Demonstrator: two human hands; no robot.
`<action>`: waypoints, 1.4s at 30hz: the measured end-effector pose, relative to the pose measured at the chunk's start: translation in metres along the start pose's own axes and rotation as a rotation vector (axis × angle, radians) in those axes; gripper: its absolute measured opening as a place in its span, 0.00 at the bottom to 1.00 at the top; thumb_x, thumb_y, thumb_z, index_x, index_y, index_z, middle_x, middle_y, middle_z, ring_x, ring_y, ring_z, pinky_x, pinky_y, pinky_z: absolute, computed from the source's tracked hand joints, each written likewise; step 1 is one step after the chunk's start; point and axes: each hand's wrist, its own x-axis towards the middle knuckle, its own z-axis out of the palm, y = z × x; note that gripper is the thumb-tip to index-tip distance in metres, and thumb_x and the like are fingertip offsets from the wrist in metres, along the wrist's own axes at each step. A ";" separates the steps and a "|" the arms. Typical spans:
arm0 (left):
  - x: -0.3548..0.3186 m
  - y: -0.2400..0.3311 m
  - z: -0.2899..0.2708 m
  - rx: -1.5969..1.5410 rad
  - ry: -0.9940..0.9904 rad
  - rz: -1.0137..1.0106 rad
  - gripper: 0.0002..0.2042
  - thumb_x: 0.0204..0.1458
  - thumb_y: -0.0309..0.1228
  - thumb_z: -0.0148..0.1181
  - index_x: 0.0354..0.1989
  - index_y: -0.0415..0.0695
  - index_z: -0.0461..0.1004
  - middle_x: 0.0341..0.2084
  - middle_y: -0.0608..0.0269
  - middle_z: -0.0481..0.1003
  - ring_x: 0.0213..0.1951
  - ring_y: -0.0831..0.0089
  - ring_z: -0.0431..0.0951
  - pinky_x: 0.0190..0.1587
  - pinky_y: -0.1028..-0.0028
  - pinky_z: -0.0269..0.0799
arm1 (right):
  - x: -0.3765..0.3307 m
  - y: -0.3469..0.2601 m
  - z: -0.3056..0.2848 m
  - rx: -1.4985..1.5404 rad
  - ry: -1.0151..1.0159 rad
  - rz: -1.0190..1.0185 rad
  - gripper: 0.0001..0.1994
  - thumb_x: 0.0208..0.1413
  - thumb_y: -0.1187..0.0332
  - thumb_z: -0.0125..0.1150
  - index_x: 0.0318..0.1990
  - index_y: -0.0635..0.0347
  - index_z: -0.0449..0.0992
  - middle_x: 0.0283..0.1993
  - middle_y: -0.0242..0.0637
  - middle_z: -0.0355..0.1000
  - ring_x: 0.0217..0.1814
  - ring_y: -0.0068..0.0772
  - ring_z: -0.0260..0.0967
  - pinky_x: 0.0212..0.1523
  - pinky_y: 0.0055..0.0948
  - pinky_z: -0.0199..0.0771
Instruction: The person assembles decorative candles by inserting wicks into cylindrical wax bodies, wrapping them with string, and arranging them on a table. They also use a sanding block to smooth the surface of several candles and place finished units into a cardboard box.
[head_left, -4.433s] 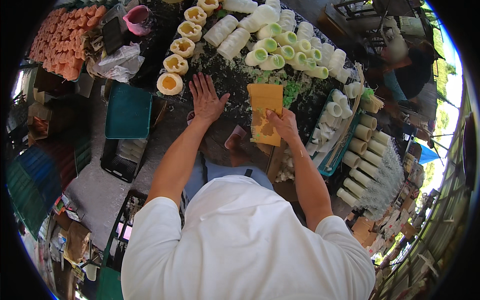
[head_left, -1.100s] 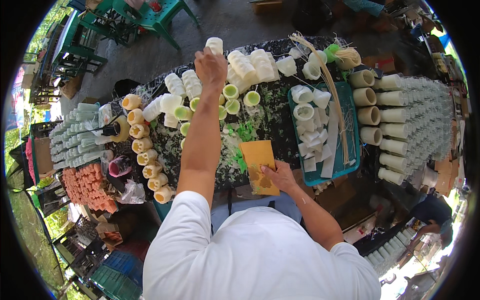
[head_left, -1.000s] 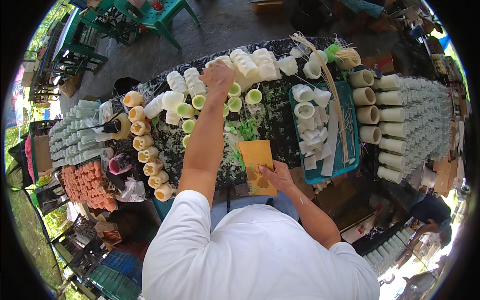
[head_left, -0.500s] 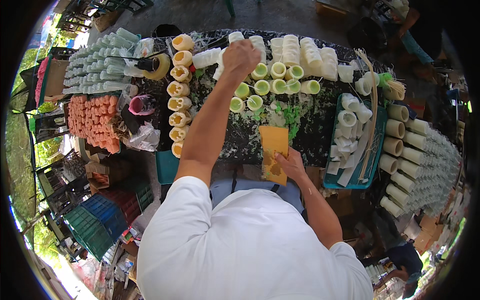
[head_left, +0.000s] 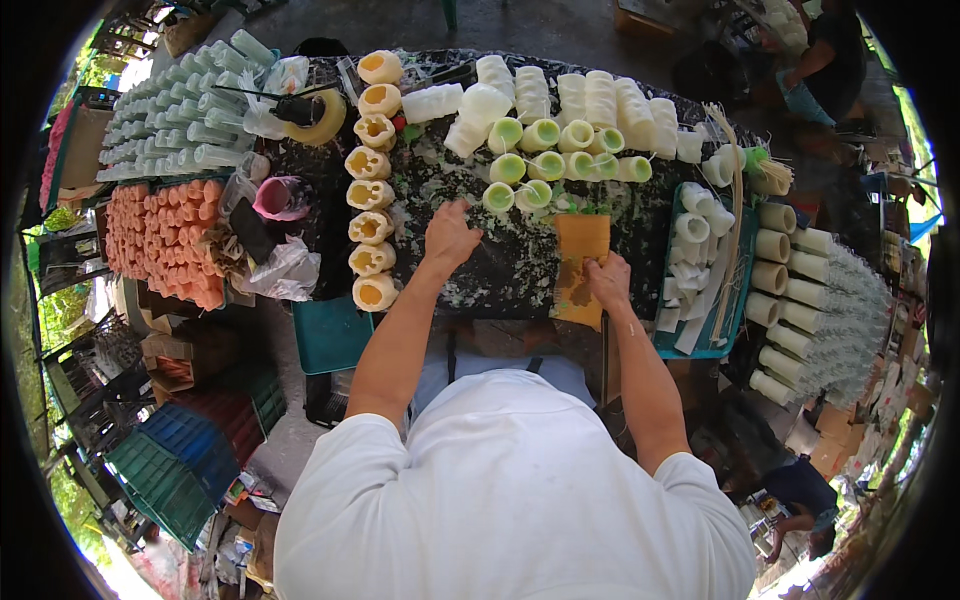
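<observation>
From the head view, my left hand [head_left: 450,235] lay flat and loosely spread on the dark worktable [head_left: 520,270], holding nothing, just near the closest green-filled white cup [head_left: 498,198]. My right hand [head_left: 608,282] pressed down on the near end of the yellow-brown sheet [head_left: 580,262], fingers curled onto it, pinning rather than gripping. The sheet lay right of centre at the table's near edge, its near end hanging past the edge. To do this well, I judged the sheet needed steady downward pressure so it would not slide off, and the left hand needed a clean line to the cups.

A row of orange-filled moulds [head_left: 368,190] stood to the left, a teal tray [head_left: 712,345] of white pieces to the right. Green scraps [head_left: 575,205] cluttered the space between cups and sheet.
</observation>
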 end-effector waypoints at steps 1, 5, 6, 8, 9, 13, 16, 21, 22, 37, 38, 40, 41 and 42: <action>-0.001 -0.003 0.002 -0.003 0.028 0.016 0.32 0.45 0.36 0.75 0.60 0.40 0.73 0.55 0.48 0.74 0.57 0.49 0.76 0.60 0.57 0.73 | -0.002 -0.002 -0.011 -0.020 0.010 0.011 0.11 0.57 0.65 0.65 0.41 0.64 0.83 0.32 0.40 0.83 0.35 0.35 0.82 0.41 0.36 0.79; 0.012 -0.001 0.008 -0.130 0.175 0.325 0.35 0.42 0.37 0.76 0.62 0.43 0.71 0.56 0.49 0.73 0.61 0.50 0.73 0.63 0.58 0.71 | -0.042 -0.046 -0.018 0.386 -0.069 0.144 0.12 0.60 0.65 0.65 0.44 0.64 0.82 0.36 0.37 0.83 0.36 0.28 0.81 0.40 0.32 0.78; 0.020 0.003 0.008 -0.139 0.223 0.433 0.36 0.42 0.37 0.77 0.62 0.43 0.71 0.57 0.50 0.73 0.61 0.50 0.73 0.62 0.58 0.71 | -0.047 -0.054 0.001 0.423 -0.165 0.115 0.12 0.60 0.65 0.65 0.45 0.65 0.82 0.36 0.36 0.82 0.36 0.27 0.79 0.40 0.31 0.77; 0.034 0.010 0.008 -0.192 0.171 0.464 0.35 0.41 0.36 0.77 0.61 0.43 0.72 0.56 0.51 0.74 0.58 0.51 0.75 0.60 0.59 0.73 | -0.063 -0.082 0.046 0.345 -0.295 0.024 0.13 0.61 0.66 0.65 0.46 0.67 0.80 0.36 0.37 0.81 0.36 0.28 0.76 0.42 0.32 0.76; 0.038 0.010 0.008 -0.217 0.151 0.475 0.34 0.41 0.35 0.77 0.60 0.43 0.72 0.55 0.51 0.75 0.57 0.51 0.76 0.59 0.59 0.74 | -0.069 -0.103 0.070 0.229 -0.327 -0.048 0.13 0.61 0.65 0.65 0.46 0.68 0.80 0.36 0.38 0.81 0.37 0.29 0.76 0.43 0.33 0.76; 0.040 0.017 0.009 -0.228 0.230 0.533 0.30 0.41 0.34 0.77 0.55 0.40 0.74 0.48 0.51 0.79 0.48 0.51 0.82 0.52 0.60 0.79 | -0.049 -0.079 0.144 0.502 -0.331 0.109 0.13 0.60 0.65 0.66 0.44 0.67 0.80 0.36 0.39 0.81 0.36 0.30 0.76 0.41 0.34 0.75; 0.034 0.011 0.003 -0.247 0.199 0.538 0.27 0.43 0.34 0.76 0.52 0.40 0.75 0.45 0.51 0.81 0.45 0.51 0.83 0.50 0.60 0.80 | -0.035 -0.042 0.115 0.531 -0.128 0.222 0.11 0.60 0.68 0.65 0.45 0.66 0.82 0.38 0.34 0.82 0.36 0.28 0.77 0.40 0.32 0.76; 0.001 0.011 -0.055 -0.262 0.239 0.546 0.26 0.44 0.33 0.75 0.54 0.41 0.76 0.46 0.51 0.82 0.46 0.51 0.83 0.50 0.60 0.79 | -0.054 -0.044 0.022 0.311 0.035 0.206 0.12 0.62 0.66 0.63 0.47 0.63 0.82 0.38 0.37 0.83 0.36 0.30 0.81 0.39 0.34 0.79; -0.014 0.009 -0.071 -0.248 0.285 0.564 0.26 0.44 0.32 0.75 0.54 0.41 0.76 0.45 0.51 0.82 0.46 0.52 0.83 0.51 0.61 0.79 | -0.063 -0.054 0.012 0.270 0.024 0.156 0.12 0.62 0.65 0.62 0.48 0.63 0.82 0.38 0.38 0.83 0.36 0.30 0.81 0.39 0.34 0.80; -0.181 -0.058 -0.110 -0.159 0.172 0.232 0.27 0.43 0.29 0.76 0.54 0.40 0.75 0.47 0.49 0.80 0.48 0.50 0.82 0.53 0.60 0.78 | -0.056 -0.094 0.101 0.121 -0.058 -0.063 0.14 0.60 0.62 0.59 0.41 0.65 0.82 0.32 0.46 0.82 0.35 0.46 0.82 0.40 0.41 0.79; -0.181 -0.061 -0.104 -0.164 0.186 0.242 0.27 0.43 0.29 0.76 0.54 0.40 0.75 0.47 0.49 0.81 0.48 0.50 0.82 0.53 0.61 0.78 | -0.063 -0.092 0.089 0.188 -0.114 -0.032 0.14 0.61 0.62 0.59 0.42 0.65 0.82 0.32 0.45 0.82 0.35 0.45 0.82 0.40 0.40 0.79; -0.184 -0.064 -0.095 -0.171 0.199 0.258 0.26 0.44 0.29 0.75 0.54 0.40 0.75 0.46 0.49 0.81 0.47 0.50 0.83 0.53 0.62 0.78 | -0.078 -0.093 0.072 0.321 -0.232 0.050 0.13 0.62 0.62 0.60 0.43 0.64 0.82 0.33 0.44 0.82 0.34 0.41 0.81 0.40 0.39 0.78; -0.185 -0.064 -0.093 -0.159 0.195 0.279 0.27 0.43 0.28 0.75 0.54 0.40 0.74 0.47 0.48 0.80 0.48 0.49 0.82 0.53 0.60 0.78 | -0.077 -0.096 0.074 0.318 -0.254 0.010 0.13 0.63 0.63 0.60 0.44 0.64 0.81 0.33 0.45 0.82 0.35 0.44 0.81 0.40 0.39 0.78; -0.187 -0.065 -0.092 -0.147 0.193 0.295 0.27 0.43 0.28 0.76 0.54 0.40 0.74 0.47 0.48 0.80 0.49 0.49 0.82 0.53 0.60 0.78 | -0.074 -0.100 0.080 0.313 -0.277 -0.030 0.13 0.63 0.63 0.60 0.45 0.64 0.81 0.33 0.47 0.81 0.36 0.48 0.81 0.40 0.40 0.78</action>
